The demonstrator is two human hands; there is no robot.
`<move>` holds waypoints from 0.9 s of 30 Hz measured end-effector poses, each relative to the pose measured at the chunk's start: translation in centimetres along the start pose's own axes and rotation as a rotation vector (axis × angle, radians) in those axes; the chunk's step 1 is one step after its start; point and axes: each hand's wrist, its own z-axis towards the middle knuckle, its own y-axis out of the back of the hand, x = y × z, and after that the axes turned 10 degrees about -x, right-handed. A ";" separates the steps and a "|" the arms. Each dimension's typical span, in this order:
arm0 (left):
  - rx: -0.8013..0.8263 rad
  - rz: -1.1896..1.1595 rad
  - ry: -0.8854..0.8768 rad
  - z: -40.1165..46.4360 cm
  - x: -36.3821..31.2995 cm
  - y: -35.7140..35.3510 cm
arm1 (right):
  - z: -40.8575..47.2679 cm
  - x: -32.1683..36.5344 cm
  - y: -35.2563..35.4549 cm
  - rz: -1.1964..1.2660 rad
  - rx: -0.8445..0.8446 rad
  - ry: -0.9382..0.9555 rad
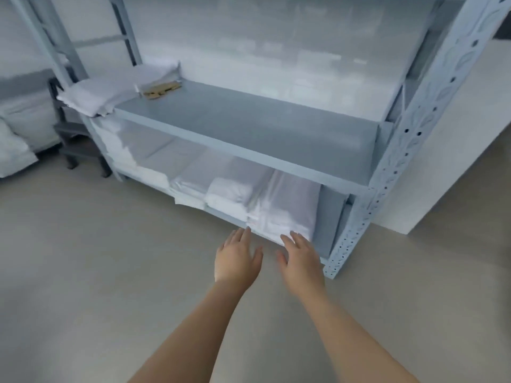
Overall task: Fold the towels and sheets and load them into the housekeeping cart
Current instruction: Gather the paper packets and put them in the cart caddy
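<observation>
Both bare forearms reach forward and down toward the bottom level of a pale grey-blue metal shelving rack [276, 134]; the left hand [238, 258] is spread flat with fingers straight and holds nothing, its fingertips [246, 230] at the front lip of the lowest shelf; the right hand [300, 257] is likewise released, fingers straight and slightly fanned, its fingertips touching or just short of the front edge of a flat stack of folded white sheets [287, 211], though the blur does not show which; neither hand grasps any cloth.

That stack lies at the right end of the lowest shelf, under the middle board; just to its left sits a rounder bundle of folded white towels [228, 193], and further left more white folded linen [143, 167] fills the same level, some of it piled high at the far left end.

On the middle shelf, at its left end, a loose pile of white folded cloth [99, 96] overhangs the front corner; a small flat brown cardboard piece [161, 89] lies just beside it.

The rack's perforated right upright [398, 172] stands close to a white wall [456, 134]; the floor [83, 272] is smooth beige-grey; at the far left a dark grey stand [74, 134] and white bedding [16, 139] are partly in view.
</observation>
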 end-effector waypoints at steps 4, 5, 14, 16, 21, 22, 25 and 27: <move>-0.038 0.032 0.101 3.2 7.9 3.2 | 3.7 6.9 -4.8 0.026 0.044 0.063; -0.040 0.044 0.122 4.0 9.4 3.8 | 4.5 8.3 -5.7 0.027 0.056 0.080; -0.096 0.021 0.299 11.2 18.9 4.6 | 13.7 15.7 -13.3 0.001 0.138 0.214; -0.099 0.027 0.330 13.8 20.7 4.2 | 16.5 16.8 -15.3 0.009 0.156 0.240; -0.119 0.065 0.394 22.7 24.7 3.7 | 26.0 19.9 -20.0 0.031 0.199 0.285; -0.121 0.069 0.407 24.7 25.3 3.8 | 28.1 20.5 -20.8 0.029 0.213 0.299; -0.132 0.074 0.438 30.5 26.8 4.2 | 34.1 22.8 -22.8 0.047 0.242 0.339; -0.150 0.071 0.456 33.8 27.9 4.6 | 37.4 24.5 -24.0 0.060 0.255 0.363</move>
